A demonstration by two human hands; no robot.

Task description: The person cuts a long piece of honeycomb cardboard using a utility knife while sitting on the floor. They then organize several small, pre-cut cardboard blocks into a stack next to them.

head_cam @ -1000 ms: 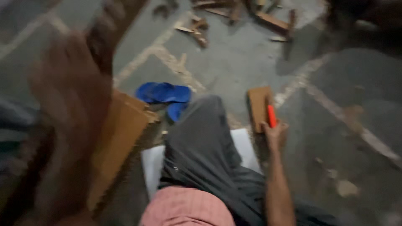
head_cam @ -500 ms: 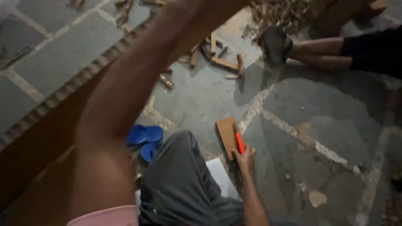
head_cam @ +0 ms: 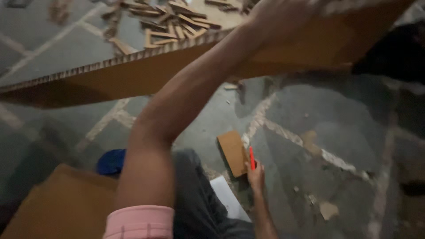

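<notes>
At the lower left a flat brown cardboard sheet [head_cam: 57, 203] lies on the floor, with a blue sandal [head_cam: 110, 161] just beyond its far edge, beside the person's grey-trousered knee [head_cam: 195, 194]. Above these, a long brown corrugated cardboard board [head_cam: 133, 75] spans the view, raised off the grey stone-slab floor [head_cam: 318, 119] and tilted, its fluted edge toward the camera. The left hand [head_cam: 276, 17], arm stretched up and forward, grips this board near its upper right part; the fingers are blurred, so how they wrap it I cannot tell. A board this long probably handles best held near its middle and kept level, so neither end sags. Lower right of centre, the right hand [head_cam: 256, 173] is closed around a slim red pen-like tool [head_cam: 251, 158], resting against a small brown cardboard offcut [head_cam: 233, 152] on the floor; a white sheet [head_cam: 228, 199] lies just beside. Wood scraps [head_cam: 168, 22] litter the far floor.
</notes>
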